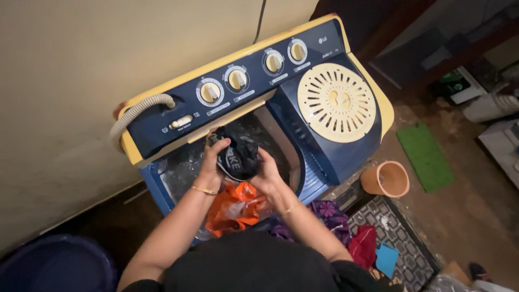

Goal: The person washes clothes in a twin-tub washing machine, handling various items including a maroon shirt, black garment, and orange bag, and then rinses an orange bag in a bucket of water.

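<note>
Gripping a wadded black garment [240, 154] over the washing machine's [324, 151] open wash tub, near its left edge: left hand [212, 162], fingers curled around the cloth, wrist bangled; right hand [266, 174], fingers closed beneath. Orange cloth [235, 208] lies below.

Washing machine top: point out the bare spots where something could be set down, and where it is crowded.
The flat blue rim around the cream spinner lid is bare. So is the brown floor between the green mat and the patterned mat. The open tub is crowded: both hands, left and right, grip a black cloth above an orange garment.
</note>
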